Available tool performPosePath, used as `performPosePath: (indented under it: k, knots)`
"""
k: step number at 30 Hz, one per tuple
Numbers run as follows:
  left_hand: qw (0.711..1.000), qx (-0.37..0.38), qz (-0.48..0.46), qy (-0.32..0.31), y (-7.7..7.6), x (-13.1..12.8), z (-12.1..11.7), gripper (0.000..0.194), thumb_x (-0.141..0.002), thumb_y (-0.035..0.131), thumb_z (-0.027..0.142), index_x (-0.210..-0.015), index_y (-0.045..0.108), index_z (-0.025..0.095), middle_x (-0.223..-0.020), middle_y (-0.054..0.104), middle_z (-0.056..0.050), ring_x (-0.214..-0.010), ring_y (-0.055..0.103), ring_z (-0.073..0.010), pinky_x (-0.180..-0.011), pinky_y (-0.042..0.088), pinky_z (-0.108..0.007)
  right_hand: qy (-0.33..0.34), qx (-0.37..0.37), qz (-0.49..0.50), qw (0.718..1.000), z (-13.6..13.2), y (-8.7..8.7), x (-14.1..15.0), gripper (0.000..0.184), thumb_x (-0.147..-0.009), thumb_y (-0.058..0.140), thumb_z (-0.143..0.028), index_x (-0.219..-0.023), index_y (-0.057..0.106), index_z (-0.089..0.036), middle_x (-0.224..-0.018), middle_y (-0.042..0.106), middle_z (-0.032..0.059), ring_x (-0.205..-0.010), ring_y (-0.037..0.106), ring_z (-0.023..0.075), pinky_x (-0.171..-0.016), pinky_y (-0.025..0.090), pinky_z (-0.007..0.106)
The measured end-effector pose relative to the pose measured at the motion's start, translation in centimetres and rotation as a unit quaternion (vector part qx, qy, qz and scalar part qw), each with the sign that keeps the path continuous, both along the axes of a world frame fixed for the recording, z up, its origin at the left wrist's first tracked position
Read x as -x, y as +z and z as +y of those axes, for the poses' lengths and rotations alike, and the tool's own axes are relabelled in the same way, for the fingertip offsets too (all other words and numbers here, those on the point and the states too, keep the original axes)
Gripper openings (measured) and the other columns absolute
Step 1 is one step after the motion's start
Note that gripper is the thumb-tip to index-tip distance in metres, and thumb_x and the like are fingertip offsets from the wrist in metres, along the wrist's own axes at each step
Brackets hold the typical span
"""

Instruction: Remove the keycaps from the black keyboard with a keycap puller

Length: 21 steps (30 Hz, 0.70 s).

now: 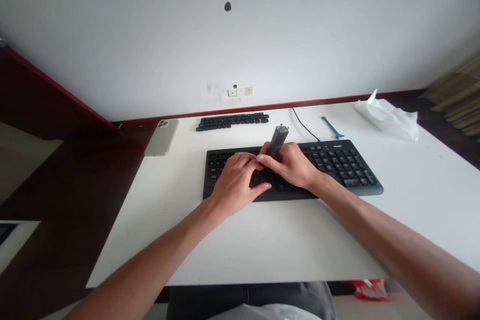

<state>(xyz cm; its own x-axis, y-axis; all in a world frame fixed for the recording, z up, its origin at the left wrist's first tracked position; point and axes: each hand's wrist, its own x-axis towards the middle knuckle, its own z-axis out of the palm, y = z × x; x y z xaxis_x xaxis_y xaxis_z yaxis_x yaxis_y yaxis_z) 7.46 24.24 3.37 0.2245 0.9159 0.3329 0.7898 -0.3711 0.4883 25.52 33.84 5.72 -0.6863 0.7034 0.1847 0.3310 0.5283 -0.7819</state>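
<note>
A black keyboard (345, 162) lies on the white table in front of me, its number pad at the right end. My right hand (296, 164) is closed around an upright dark grey tool (278, 141) with a notched top end; its lower end is hidden behind my fingers. The tool stands over the middle of the keyboard. Just left of it, my left hand (236, 182) rests on the keys, thumb apart from the fingers. Its fingertips are close to my right thumb, and both hands cover the middle keys.
Behind the keyboard, several loose black keycaps (232, 121) lie in rows. A phone (162, 137) lies at the table's left edge. To the back right are a blue tool (332, 127) and a white plastic bag (388, 117). A black cable (304, 125) runs toward the wall.
</note>
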Motion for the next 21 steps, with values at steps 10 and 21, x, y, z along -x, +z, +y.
performPosePath:
  k: [10, 21]
  knots:
    - [0.999, -0.033, 0.011, -0.010, -0.1, 0.0, -0.1, 0.014, -0.093, 0.075, 0.028, -0.099, 0.065, 0.020, -0.099, 0.068, -0.004, -0.105, 0.060, -0.0247, -0.102, 0.051, -0.045, 0.051, -0.123, 0.030, 0.991, -1.1, 0.1, 0.0, 0.040, -0.098, 0.063, -0.045, -0.067, 0.062, -0.019, -0.061, 0.061, -0.0014, -0.054, 0.048, 0.0106, -0.056, 0.037, 0.027]
    - [1.000, -0.026, 0.012, -0.006, 0.1, 0.0, -0.1, 0.013, -0.098, 0.069, 0.031, -0.103, 0.063, 0.021, -0.103, 0.068, -0.004, -0.105, 0.059, -0.0245, -0.101, 0.049, -0.043, 0.097, -0.160, -0.003, 0.982, -0.2, 1.3, -1.2, 0.020, -0.092, 0.068, -0.035, -0.080, 0.069, -0.020, -0.062, 0.063, -0.0019, -0.053, 0.051, 0.0106, -0.055, 0.039, 0.025]
